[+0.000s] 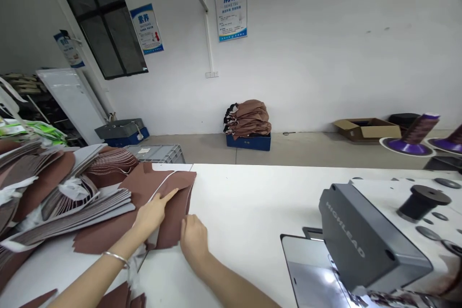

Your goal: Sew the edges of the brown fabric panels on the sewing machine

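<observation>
My left hand (153,211) lies on a brown cut piece of material (169,202) on the white table (249,202); its fingers are stretched out, the forefinger pointing along the piece's white edge. A silver bangle is on that wrist. My right hand (193,238) grips the near right edge of the same brown piece with curled fingers. The piece rests at the edge of a big heap of brown and grey cut pieces (61,192) at the left.
A grey sewing machine (364,236) stands at the right with a black thread spool (420,202) behind it. Purple thread cones (415,137) stand at the far right. On the floor are a blue crate with brown bags (249,125), grey crates (159,153) and a cardboard box (366,129).
</observation>
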`<state>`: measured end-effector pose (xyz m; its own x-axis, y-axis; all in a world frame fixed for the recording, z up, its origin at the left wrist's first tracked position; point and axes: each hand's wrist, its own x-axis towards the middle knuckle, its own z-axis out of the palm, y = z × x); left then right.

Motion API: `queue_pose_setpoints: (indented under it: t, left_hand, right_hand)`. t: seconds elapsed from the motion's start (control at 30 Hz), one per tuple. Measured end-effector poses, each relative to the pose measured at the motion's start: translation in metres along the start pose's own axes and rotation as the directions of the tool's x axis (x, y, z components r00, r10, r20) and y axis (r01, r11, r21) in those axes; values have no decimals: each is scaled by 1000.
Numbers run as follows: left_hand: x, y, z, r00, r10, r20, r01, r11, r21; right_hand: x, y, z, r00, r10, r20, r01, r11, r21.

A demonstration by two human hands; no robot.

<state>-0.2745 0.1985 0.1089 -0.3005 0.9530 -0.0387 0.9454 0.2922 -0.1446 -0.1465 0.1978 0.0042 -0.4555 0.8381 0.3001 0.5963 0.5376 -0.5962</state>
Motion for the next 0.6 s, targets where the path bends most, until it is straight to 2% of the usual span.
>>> queue_pose_setpoints:
  t: [0.07, 0.13, 0.27, 0.43, 0.53, 0.6]
  left_hand:
    - [3, -3, -4, 1000, -6, -2, 6, 1000, 12]
    - [6, 1, -4, 1000, -8, 26, 9, 1000, -13]
    - [9, 18, 13, 999, -26, 44, 28, 999, -32]
    - [13, 36, 29, 996, -86, 29, 88, 993, -75]
    - [19, 31, 28, 994, -108, 35, 110, 989, -96]
    - [25, 22, 24, 991, -125, 53, 131, 982, -133]
  right_hand:
    - [2, 3, 3, 995, 96, -33, -96, 995, 1]
    - [-1, 1, 8, 994, 103, -34, -102, 995, 15]
    - [-10, -2, 13, 1000, 20, 14, -21, 999, 31]
    - [-11, 3, 4, 982, -131, 136, 116, 986, 117]
    - [-10, 5, 4, 960, -226, 166, 206, 970, 131]
    - [-10, 4, 7, 961, -214, 174, 199, 975, 104]
